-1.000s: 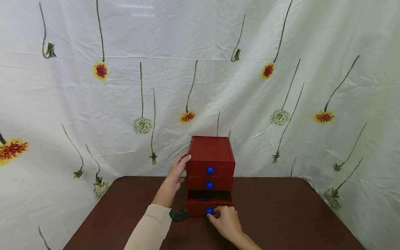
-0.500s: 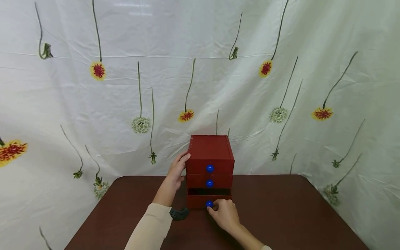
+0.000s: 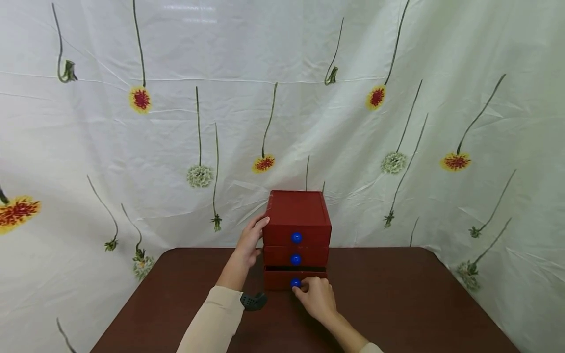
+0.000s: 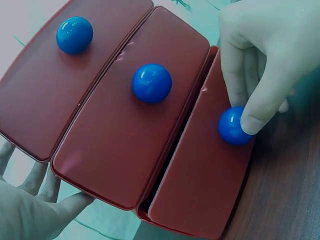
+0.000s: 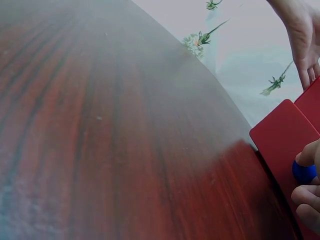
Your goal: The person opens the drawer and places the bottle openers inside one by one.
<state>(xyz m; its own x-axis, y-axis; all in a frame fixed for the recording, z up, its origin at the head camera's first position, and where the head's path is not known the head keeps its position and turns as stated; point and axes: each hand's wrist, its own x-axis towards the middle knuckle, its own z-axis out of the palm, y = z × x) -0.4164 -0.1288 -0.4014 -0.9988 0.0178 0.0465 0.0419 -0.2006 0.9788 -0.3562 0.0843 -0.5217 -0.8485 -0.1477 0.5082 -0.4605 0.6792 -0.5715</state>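
Note:
A red three-drawer cabinet (image 3: 298,208) stands on the table, each drawer front bearing a round blue knob. My right hand (image 3: 317,296) pinches the bottom knob (image 4: 234,126) between thumb and fingers. The bottom drawer (image 3: 278,280) sticks out slightly, leaving a narrow dark gap above its front; what is inside is hidden. The middle drawer (image 4: 132,115) and the top drawer (image 3: 278,236) sit flush. Flat against the cabinet's left side, my left hand (image 3: 248,242) rests with fingers extended, as the left wrist view also shows.
Dark brown wood-grain table (image 3: 397,299) spreads around the cabinet. Behind it hangs a pale cloth (image 3: 300,127) printed with flowers. A dark band (image 3: 253,301) circles the left wrist, below a cream sleeve (image 3: 214,318).
The bottom drawer has slid inward with my right hand on its knob, and the opening above it has shrunk to a slit. My left hand has stayed on the cabinet's side.

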